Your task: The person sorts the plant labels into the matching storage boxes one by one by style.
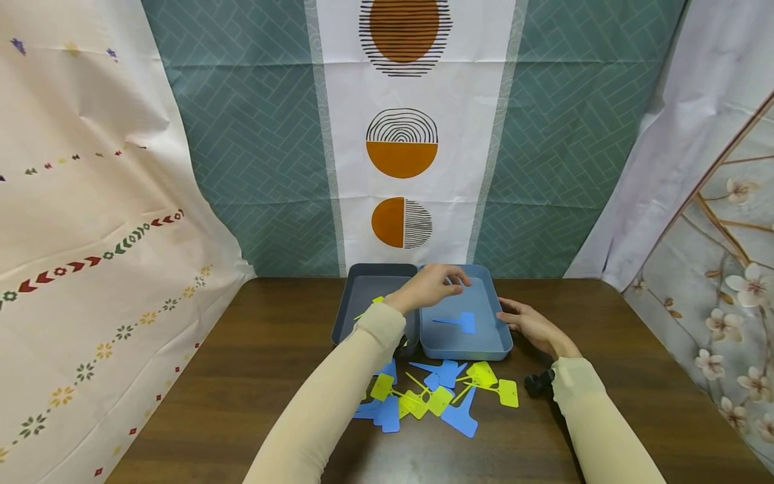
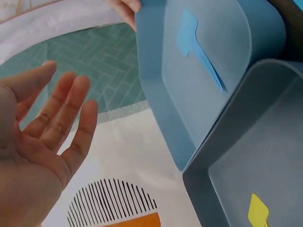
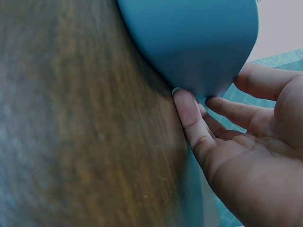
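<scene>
My left hand (image 1: 428,288) is raised over the blue tray (image 1: 428,346), fingers loosely bent and apart; the left wrist view shows its palm and fingers (image 2: 71,118) with nothing in them. On that tray's floor lies a blue T-shaped plant label (image 1: 466,323). My right hand (image 1: 535,328) is at the tray's right side. In the right wrist view its fingertips (image 3: 188,106) touch the outer wall (image 3: 199,56) near the tabletop, fairly straight. The adjoining dark grey tray (image 1: 381,270) contains a yellow plant label (image 2: 258,210), partly hidden by the left arm in the head view.
In front of the trays, several blue labels (image 1: 461,418) and yellow labels (image 1: 508,393) lie overlapping on the brown wooden table (image 1: 242,376). Cloth (image 1: 254,134) hangs behind the table. A patterned curtain (image 1: 91,269) borders the left side.
</scene>
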The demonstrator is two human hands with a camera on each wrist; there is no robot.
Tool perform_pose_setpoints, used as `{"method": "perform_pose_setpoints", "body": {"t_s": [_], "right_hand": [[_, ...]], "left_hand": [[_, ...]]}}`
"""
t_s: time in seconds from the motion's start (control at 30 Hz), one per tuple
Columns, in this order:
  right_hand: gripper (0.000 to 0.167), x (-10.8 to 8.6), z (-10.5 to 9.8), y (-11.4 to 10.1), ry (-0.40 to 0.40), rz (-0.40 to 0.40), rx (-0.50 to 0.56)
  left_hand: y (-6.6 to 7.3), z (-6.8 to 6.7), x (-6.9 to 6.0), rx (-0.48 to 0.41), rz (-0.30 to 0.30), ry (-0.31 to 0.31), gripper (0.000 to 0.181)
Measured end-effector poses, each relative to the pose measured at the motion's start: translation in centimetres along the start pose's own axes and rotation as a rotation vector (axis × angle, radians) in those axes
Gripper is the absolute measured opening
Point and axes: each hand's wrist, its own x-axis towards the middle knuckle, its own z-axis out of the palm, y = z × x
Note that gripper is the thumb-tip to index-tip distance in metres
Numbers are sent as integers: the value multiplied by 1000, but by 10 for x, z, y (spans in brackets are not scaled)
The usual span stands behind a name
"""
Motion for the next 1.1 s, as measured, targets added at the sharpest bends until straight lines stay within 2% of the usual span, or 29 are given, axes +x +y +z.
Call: {"method": "perform_pose_setpoints", "body": {"t_s": [0.2,0.47,1.1], "right_hand": [[70,-1,0,1,-4,-15,-6],[70,-2,0,2,-7,-28,-10],[72,-1,0,2,3,-13,-7]], "left_hand": [[-9,-7,-15,-41,-27,13,21],[-22,-11,-43,-135,-13,-12,22],[-35,-13,-91,-108,-12,9,21]]}}
